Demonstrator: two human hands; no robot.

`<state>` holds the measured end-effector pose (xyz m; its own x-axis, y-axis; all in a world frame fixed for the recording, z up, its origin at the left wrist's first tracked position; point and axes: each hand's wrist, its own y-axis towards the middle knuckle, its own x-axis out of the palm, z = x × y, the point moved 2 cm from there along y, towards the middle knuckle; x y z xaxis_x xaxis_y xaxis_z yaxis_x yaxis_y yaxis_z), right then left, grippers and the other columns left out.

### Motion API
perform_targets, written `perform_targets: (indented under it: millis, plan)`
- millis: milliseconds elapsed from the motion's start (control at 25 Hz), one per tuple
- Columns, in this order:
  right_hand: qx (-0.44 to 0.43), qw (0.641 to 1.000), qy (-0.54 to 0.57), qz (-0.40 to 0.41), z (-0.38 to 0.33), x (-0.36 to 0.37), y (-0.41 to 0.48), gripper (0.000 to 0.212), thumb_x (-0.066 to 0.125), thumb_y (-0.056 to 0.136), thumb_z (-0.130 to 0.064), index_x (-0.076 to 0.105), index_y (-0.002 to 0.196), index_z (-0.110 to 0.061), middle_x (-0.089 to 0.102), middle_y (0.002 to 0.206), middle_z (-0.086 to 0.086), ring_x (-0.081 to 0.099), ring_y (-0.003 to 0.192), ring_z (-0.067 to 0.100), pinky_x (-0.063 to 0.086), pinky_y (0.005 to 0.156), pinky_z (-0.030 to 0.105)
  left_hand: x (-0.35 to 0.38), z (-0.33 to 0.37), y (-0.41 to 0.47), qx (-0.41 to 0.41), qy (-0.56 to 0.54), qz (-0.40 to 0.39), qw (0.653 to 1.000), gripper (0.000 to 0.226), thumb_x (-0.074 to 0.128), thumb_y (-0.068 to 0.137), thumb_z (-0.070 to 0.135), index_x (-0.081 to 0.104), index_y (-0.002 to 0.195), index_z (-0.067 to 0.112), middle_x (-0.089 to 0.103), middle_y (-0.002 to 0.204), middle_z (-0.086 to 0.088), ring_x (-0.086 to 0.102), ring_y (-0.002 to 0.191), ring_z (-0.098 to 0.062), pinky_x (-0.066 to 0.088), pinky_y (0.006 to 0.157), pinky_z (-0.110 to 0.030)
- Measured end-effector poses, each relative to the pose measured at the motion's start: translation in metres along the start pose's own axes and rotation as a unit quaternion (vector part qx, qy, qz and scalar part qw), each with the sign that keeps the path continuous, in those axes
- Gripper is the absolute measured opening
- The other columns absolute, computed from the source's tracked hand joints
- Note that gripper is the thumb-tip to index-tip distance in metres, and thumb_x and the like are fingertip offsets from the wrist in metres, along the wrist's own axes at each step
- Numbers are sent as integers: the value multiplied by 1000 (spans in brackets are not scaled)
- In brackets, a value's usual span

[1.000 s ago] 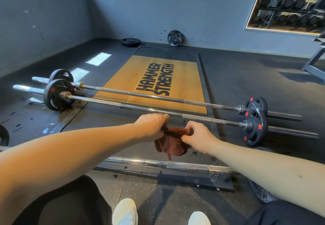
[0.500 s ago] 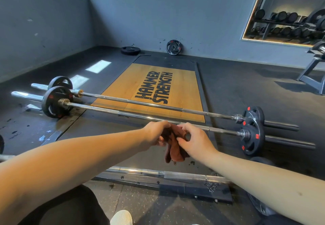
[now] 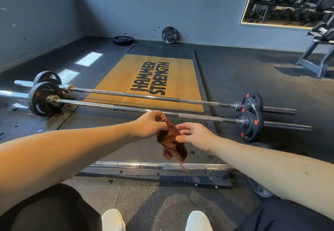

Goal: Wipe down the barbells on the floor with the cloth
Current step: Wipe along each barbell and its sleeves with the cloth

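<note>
Black rubber gym floor (image 3: pixel 253 79), speckled near the camera. Wooden lifting platform (image 3: pixel 115 79), lettered "HAMMER STRENGTH", inset in the floor ahead. Far barbell (image 3: pixel 150 96), lying crosswise over the platform's near end, one black plate with red marks on each sleeve. Middle barbell (image 3: pixel 101 105), parallel and just beside the far one, loaded the same way. Near barbell (image 3: pixel 130 164), chrome, lying along the platform's dark front edge strip, closest to the person. Wall mirror (image 3: pixel 289 1), upper right, reflecting racked dumbbells. Two loose weight plates by the back wall: one flat (image 3: pixel 123 40), one leaning on the wall (image 3: pixel 169 35). White shoes (image 3: pixel 113 220), toes at the bottom edge. Left hand (image 3: pixel 150 125), fingers curled, pinching the cloth's top. Right hand (image 3: pixel 195 136), fingers loosely spread, thumb tip touching the cloth's right edge. Brown cloth (image 3: pixel 170 138), crumpled, hanging in the air between both hands, above the near barbell and in front of the middle one, touching neither.
</note>
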<state>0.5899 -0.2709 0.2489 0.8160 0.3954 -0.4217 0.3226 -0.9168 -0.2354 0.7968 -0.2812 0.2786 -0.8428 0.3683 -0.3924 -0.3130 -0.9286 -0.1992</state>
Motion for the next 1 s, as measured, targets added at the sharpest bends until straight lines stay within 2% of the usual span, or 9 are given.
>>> perform_targets:
  millis: [160,360,440,560,640,760,840,920,1000]
  plan:
    - [30,995,97,16,23,-10,5,11,83,83,-25,74,85,-20,73,88,7,66,86,23,54,89,42,10,-14,25,-6,4,-17,1000,10,68,93,6,64,101,10,70,101,-16,68,90,-23,58,77,-30]
    - [116,974,192,33,91,-7,16,23,78,86,-14,57,79,-18,67,79,13,64,73,23,54,72,37,61,-63,74,-6,35,-35,999,25,74,92,15,69,116,17,71,111,-2,68,96,-16,56,77,-23]
    - [157,976,104,109,128,-10,25,24,81,83,-17,57,79,-17,68,80,8,64,72,22,54,70,36,79,-102,90,-26,104,-22,994,40,75,92,25,64,130,16,67,123,-1,66,106,-18,53,89,-25]
    - [188,948,-164,196,162,-7,41,19,75,87,-22,57,89,-19,66,93,0,64,78,18,55,68,33,89,-170,93,-59,298,-44,952,53,70,91,46,59,136,21,60,133,1,60,115,-21,48,105,-37]
    - [184,929,-265,183,175,22,51,18,71,93,-24,53,92,-25,62,108,-1,61,87,17,57,79,34,86,-205,90,-37,408,-54,910,55,65,88,59,59,131,26,59,129,4,54,118,-21,42,107,-39]
    - [136,939,-291,120,197,87,54,10,64,99,-32,60,106,-27,56,139,-2,54,122,19,54,96,39,78,-242,85,-6,398,-23,917,37,65,86,60,59,109,31,60,110,8,52,106,-17,41,102,-40]
    - [89,959,-239,127,201,115,55,31,57,103,-25,58,134,-24,44,155,-4,37,144,17,39,116,39,76,-260,79,7,344,-6,939,29,69,86,55,57,99,33,57,100,12,50,96,-15,41,97,-41]
    - [70,974,-171,135,192,134,67,48,55,104,-16,45,151,-20,43,155,-1,38,143,16,31,115,27,76,-272,74,37,319,19,947,25,72,87,51,56,96,34,54,95,15,46,90,-11,40,94,-39]
    - [48,976,-179,115,183,149,81,55,56,103,-11,40,155,-19,41,155,1,38,142,17,34,115,28,77,-279,74,70,312,51,946,22,73,87,47,59,94,32,52,90,15,45,86,-10,36,92,-35]
